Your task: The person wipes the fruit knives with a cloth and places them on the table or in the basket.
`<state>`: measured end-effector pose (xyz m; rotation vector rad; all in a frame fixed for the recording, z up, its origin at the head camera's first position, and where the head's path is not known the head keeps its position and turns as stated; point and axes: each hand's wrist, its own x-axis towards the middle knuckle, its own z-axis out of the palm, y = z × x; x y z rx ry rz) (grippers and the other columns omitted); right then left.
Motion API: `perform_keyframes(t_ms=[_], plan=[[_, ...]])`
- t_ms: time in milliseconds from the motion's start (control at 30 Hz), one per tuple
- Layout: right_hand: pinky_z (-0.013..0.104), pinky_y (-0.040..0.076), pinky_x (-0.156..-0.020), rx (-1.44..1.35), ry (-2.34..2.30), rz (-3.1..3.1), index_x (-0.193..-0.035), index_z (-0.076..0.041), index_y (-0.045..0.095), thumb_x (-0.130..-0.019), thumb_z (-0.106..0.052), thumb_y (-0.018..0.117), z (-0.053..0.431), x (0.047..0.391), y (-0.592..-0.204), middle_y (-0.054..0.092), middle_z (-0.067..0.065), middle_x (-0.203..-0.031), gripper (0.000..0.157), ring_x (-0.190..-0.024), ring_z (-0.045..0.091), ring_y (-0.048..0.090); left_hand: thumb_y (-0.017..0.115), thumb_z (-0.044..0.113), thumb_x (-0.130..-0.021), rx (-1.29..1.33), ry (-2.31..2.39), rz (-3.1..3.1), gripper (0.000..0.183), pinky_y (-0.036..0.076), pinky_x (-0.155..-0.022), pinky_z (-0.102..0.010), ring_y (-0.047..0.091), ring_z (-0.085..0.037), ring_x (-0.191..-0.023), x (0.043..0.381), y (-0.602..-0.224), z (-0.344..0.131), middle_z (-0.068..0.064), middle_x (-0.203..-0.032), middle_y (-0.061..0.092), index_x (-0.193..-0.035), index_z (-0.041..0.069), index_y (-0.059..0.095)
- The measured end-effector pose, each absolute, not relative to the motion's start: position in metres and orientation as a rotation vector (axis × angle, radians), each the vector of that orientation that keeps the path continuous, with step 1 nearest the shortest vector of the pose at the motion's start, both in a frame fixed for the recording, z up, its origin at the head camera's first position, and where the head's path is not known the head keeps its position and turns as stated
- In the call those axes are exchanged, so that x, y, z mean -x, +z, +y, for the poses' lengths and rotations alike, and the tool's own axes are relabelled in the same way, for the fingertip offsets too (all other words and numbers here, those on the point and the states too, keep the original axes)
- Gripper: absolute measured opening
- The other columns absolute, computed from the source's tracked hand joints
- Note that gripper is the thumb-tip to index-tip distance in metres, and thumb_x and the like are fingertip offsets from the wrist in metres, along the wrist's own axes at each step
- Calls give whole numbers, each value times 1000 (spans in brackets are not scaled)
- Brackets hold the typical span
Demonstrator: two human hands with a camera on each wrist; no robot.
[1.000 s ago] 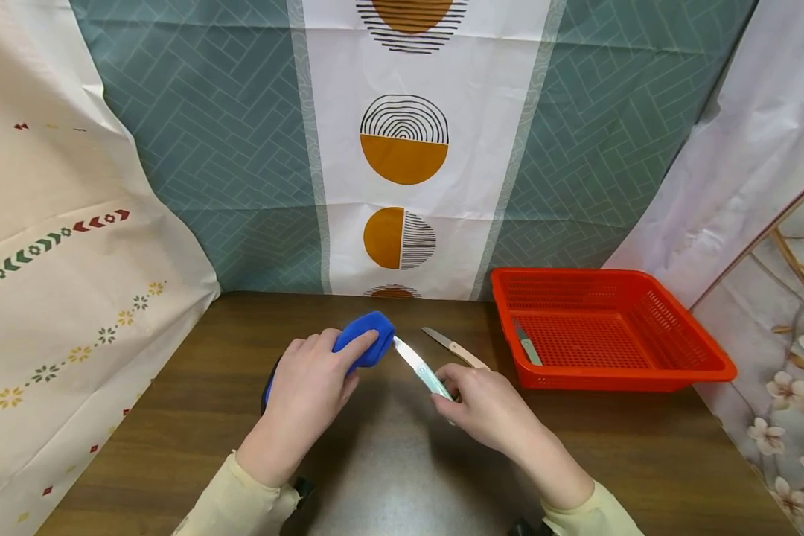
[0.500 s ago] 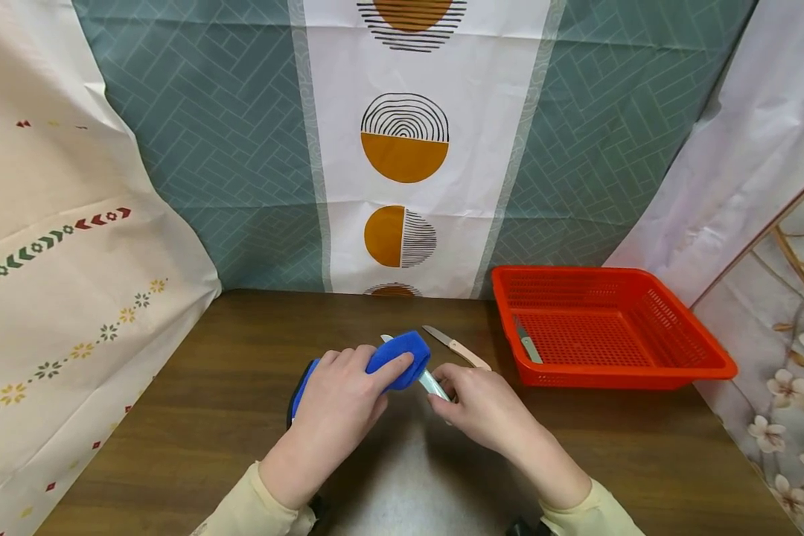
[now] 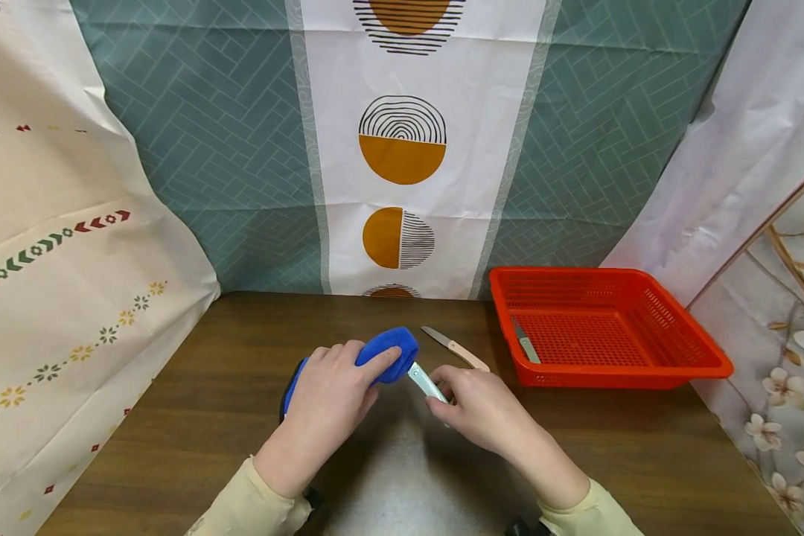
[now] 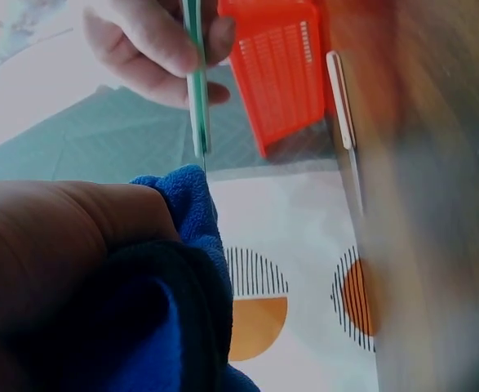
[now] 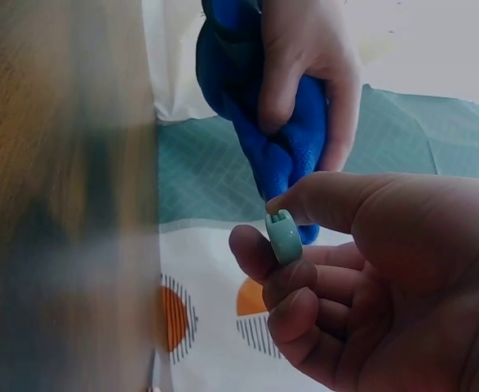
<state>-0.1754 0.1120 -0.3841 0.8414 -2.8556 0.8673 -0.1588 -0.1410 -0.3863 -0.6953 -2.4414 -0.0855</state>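
My left hand (image 3: 328,398) pinches a folded blue cloth (image 3: 390,354) between thumb and fingers, over the middle of the table. The cloth wraps the blade of a folding knife, so the blade is hidden in the head view. My right hand (image 3: 479,402) grips that knife by its pale green handle (image 3: 426,383), which slants up and left toward the cloth. In the right wrist view the butt of the green handle (image 5: 284,237) shows between thumb and fingers. A second knife (image 3: 457,348), with a cream handle and bare blade, lies on the table behind my right hand.
A red plastic basket (image 3: 643,376) stands at the right rear of the wooden table (image 3: 194,417). Inside it, against the left side, lies another green-handled knife (image 3: 526,345). Patterned cloths (image 3: 234,164) hang behind and along both sides.
The left hand with the cloth has slid over the exposed blade toward the handle, then back a little toward the tip. The right hand has stayed almost still with the knife.
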Motion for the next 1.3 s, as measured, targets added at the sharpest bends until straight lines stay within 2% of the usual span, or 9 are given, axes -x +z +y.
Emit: perform_keyframes(t_ms=[267, 600, 1000, 1300], plan=[[28, 46, -55, -840, 835, -2852, -108, -14, 75, -97, -16, 83, 113, 174, -383, 63, -16, -74, 14, -61, 3, 52, 100, 23, -82, 631, -77, -2446, 64, 56, -70, -43, 73, -33, -85, 165, -386, -151, -15, -109, 76, -141, 29, 75], [27, 45, -55, -840, 827, -2845, -107, -15, 75, -96, -16, 84, 113, 174, -383, 61, -18, -73, 14, -60, 3, 51, 98, 21, -84, 554, -98, -2497, 65, 62, -79, -50, 75, -36, -92, 172, -385, -167, -17, -113, 77, -144, 25, 74], [27, 45, -57, -836, 807, -2827, -106, -15, 75, -96, -16, 83, 116, 174, -384, 63, -19, -74, 13, -61, 2, 51, 96, 19, -87, 491, -117, -2538, 61, 61, -80, -51, 73, -37, -93, 179, -390, -180, -18, -113, 76, -144, 22, 74], [28, 45, -56, -831, 814, -2836, -106, -15, 75, -97, -15, 82, 117, 175, -385, 61, -19, -71, 12, -60, 2, 51, 97, 20, -85, 503, -119, -2517, 65, 61, -80, -52, 73, -37, -94, 175, -385, -175, -18, -114, 76, -145, 23, 73]])
